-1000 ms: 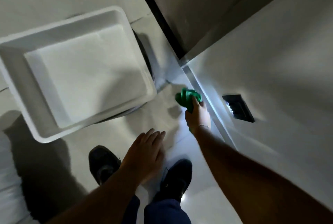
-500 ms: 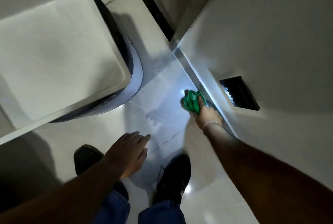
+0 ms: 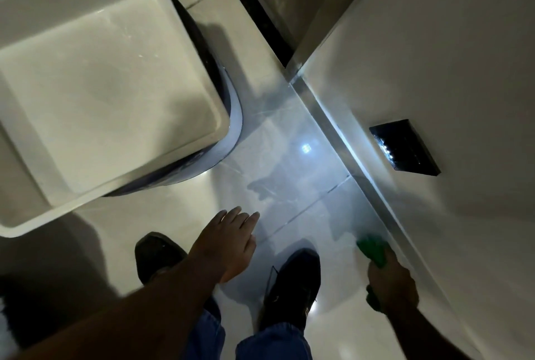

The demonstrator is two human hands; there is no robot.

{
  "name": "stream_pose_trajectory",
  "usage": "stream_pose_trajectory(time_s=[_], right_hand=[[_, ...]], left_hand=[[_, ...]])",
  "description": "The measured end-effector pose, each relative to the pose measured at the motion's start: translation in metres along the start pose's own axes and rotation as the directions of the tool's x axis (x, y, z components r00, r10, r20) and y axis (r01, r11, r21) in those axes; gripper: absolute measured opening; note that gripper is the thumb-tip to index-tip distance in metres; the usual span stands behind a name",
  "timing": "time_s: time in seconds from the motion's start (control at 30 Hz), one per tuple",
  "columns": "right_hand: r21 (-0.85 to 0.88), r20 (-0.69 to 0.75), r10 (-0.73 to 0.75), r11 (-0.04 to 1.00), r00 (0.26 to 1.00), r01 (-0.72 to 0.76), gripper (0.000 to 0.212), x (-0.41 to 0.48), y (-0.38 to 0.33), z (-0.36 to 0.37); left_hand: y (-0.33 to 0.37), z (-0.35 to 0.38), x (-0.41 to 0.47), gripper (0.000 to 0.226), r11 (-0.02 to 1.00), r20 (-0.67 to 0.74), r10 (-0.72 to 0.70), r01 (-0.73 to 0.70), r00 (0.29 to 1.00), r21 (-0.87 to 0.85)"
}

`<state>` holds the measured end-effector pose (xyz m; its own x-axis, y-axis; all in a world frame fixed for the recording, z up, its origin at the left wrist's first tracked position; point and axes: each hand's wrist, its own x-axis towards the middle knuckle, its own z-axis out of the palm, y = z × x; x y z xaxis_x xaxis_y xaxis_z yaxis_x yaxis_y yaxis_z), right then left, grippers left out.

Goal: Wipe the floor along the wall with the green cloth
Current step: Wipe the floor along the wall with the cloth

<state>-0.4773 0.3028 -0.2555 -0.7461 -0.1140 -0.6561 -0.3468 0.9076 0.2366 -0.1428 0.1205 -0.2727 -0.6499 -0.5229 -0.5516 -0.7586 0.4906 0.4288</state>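
My right hand (image 3: 390,284) grips the bunched green cloth (image 3: 373,249) and presses it on the glossy pale floor tiles (image 3: 289,186), right where they meet the metal strip (image 3: 359,168) at the foot of the white wall (image 3: 434,56). The cloth sticks out ahead of my fingers, and a bit of green shows below my palm. Above the floor near my shoes hovers my left hand (image 3: 228,241), flat, fingers apart, holding nothing.
A large white tub (image 3: 101,84) on a dark rounded base fills the left side. A black floor light (image 3: 405,145) is set low in the wall. My two dark shoes (image 3: 292,284) stand between tub and wall. A dark gap runs along a door at the top.
My right hand has dragged the green cloth along the base of the wall toward me, from beside the wall light to next to my right shoe. The left hand stays hovering.
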Motion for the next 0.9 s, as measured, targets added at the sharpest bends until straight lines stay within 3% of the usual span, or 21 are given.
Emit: stream_pose_trajectory(time_s=[0.1,0.2,0.27,0.33,0.43,0.5,0.63,0.8,0.9], right_hand=[[0.053,-0.119,-0.205,0.976,0.972,0.212,0.068,-0.012,-0.066,0.002],[0.041,-0.198,-0.473,0.871,0.859,0.489,0.079,-0.005,-0.146,-0.009],[-0.051,-0.131,-0.607,0.794,0.784,0.606,0.076,0.005,-0.187,-0.018],[-0.166,-0.012,-0.64,0.759,0.768,0.63,0.072,0.019,-0.21,-0.021],[-0.233,0.113,-0.503,0.825,0.857,0.515,0.073,0.037,-0.213,-0.024],[-0.196,0.091,-0.408,0.887,0.909,0.418,0.064,0.042,-0.197,-0.027],[-0.169,0.027,-0.361,0.918,0.932,0.36,0.069,0.04,-0.147,-0.029],[-0.19,0.078,-0.016,0.981,0.997,0.031,0.059,0.052,-0.061,0.008],[-0.159,-0.005,-0.051,0.986,0.999,0.05,0.055,0.038,-0.06,0.012]], left_hand=[[-0.003,0.006,-0.007,0.06,1.0,0.007,-0.018,0.018,1.0,0.002],[0.005,0.008,-0.012,0.062,0.999,0.001,-0.053,0.053,0.999,-0.01],[0.013,0.01,-0.011,0.063,0.992,-0.02,-0.121,0.12,0.992,-0.048],[0.022,0.008,-0.008,0.065,0.981,-0.033,-0.179,0.176,0.983,-0.078],[0.031,0.001,0.0,0.067,0.975,-0.048,-0.201,0.195,0.978,-0.111],[0.037,-0.003,0.003,0.07,0.978,-0.047,-0.181,0.175,0.982,-0.116],[0.046,-0.004,-0.004,0.077,0.986,0.037,-0.122,0.126,0.992,-0.106],[0.041,0.003,-0.018,0.072,0.984,0.04,-0.131,0.134,0.991,-0.113],[0.03,0.004,-0.026,0.072,0.987,0.061,-0.12,0.126,0.991,-0.1]])
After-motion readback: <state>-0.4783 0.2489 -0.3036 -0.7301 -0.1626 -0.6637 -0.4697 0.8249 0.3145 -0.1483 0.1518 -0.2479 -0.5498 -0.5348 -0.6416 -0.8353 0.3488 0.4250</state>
